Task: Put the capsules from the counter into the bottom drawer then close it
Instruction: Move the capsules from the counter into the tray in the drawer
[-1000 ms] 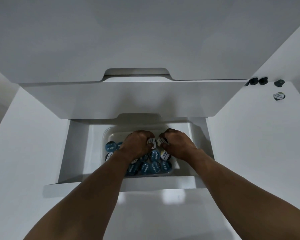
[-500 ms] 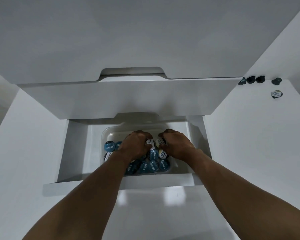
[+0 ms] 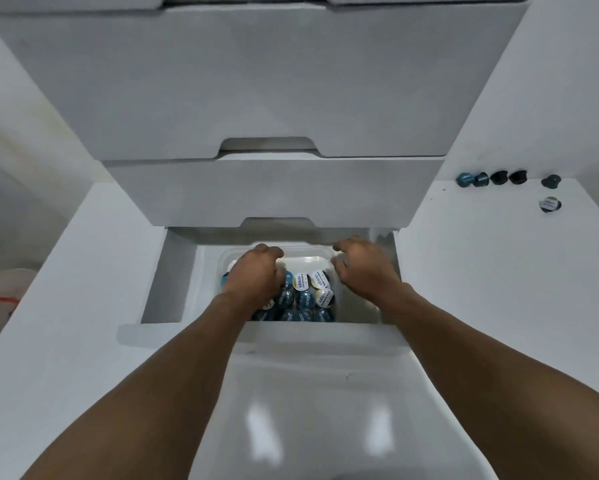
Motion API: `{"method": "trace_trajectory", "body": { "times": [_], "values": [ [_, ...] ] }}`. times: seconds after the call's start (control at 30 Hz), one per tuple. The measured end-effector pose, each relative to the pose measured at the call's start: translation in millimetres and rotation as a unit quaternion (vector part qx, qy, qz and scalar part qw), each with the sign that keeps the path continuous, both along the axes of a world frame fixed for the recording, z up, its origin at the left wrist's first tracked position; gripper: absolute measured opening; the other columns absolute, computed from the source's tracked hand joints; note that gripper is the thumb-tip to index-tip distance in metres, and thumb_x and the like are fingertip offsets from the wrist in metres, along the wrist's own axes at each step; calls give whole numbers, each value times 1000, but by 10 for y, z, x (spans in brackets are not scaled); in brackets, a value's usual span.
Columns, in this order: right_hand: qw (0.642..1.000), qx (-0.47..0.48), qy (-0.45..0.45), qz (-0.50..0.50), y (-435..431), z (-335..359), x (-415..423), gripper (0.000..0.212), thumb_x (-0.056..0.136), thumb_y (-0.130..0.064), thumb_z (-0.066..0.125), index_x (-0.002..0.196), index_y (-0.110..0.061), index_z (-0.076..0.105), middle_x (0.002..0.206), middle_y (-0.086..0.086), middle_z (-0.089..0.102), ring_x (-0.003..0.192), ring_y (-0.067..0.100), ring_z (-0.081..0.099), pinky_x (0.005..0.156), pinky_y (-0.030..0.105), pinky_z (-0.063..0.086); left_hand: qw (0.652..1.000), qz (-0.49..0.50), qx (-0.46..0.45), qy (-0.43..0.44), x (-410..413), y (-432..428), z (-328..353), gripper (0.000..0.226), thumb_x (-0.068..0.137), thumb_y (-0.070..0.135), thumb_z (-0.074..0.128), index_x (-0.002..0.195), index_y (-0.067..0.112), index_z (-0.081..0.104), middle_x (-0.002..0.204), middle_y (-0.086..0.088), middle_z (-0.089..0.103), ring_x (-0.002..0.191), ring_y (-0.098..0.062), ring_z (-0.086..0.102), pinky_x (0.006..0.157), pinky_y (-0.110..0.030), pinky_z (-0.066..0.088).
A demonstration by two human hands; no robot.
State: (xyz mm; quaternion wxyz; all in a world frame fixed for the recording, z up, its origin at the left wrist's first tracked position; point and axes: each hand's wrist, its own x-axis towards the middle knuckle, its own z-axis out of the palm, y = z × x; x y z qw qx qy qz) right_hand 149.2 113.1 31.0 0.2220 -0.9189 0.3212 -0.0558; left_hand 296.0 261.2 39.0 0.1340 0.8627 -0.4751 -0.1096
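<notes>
The bottom drawer (image 3: 173, 278) stands pulled out below two shut white drawers. Inside it a clear plastic tub (image 3: 311, 255) holds several blue and white-lidded capsules (image 3: 306, 289). My left hand (image 3: 253, 275) rests over the tub's left side, fingers curled, covering some capsules. My right hand (image 3: 363, 268) hovers at the tub's right rim, fingers loosely bent and apart, with nothing in them. Several dark and blue capsules (image 3: 492, 178) lie in a row on the counter (image 3: 498, 289) at the far right, with one white-lidded capsule (image 3: 549, 204) nearer.
White drawer fronts (image 3: 270, 192) overhang the open drawer's back. A white counter surface (image 3: 66, 306) flanks the drawer on the left. A pale bag with a red mark (image 3: 0, 299) sits at the far left edge. A glossy white surface (image 3: 325, 410) lies below my arms.
Both hands have drawn apart; the white-lidded capsules they held together now lie in the tub. The right hand has moved to the tub's right rim. My view has tilted up.
</notes>
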Motion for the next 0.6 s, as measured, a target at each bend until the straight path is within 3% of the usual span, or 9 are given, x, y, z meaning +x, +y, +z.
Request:
{"method": "trace_trajectory", "body": {
  "times": [0.27, 0.4, 0.6],
  "values": [
    [998, -62, -25, -8, 264, 411, -369, 30, 92, -26, 55, 118, -12, 62, 119, 10, 62, 112, 29, 56, 92, 35, 46, 996, 39, -53, -60, -368, 382, 403, 35, 93, 27, 53, 125, 12, 56, 121, -12, 61, 106, -29, 58, 90, -37, 48],
    [994, -84, -52, -44, 382, 713, -689, 32, 91, -23, 53, 119, -9, 60, 119, 12, 59, 112, 30, 54, 91, 37, 46, 990, 16, -107, -94, -635, 433, 657, 31, 91, 26, 53, 117, 8, 59, 111, -14, 62, 96, -32, 60, 83, -38, 51],
    [984, -110, -84, -109, 692, 1009, -1302, 35, 92, -30, 53, 120, -10, 58, 117, 12, 60, 110, 31, 55, 91, 37, 45, 980, -42, -163, -109, -1231, 516, 949, 32, 89, 25, 56, 116, 7, 59, 110, -15, 62, 97, -35, 58, 81, -40, 49]
  ]
}}
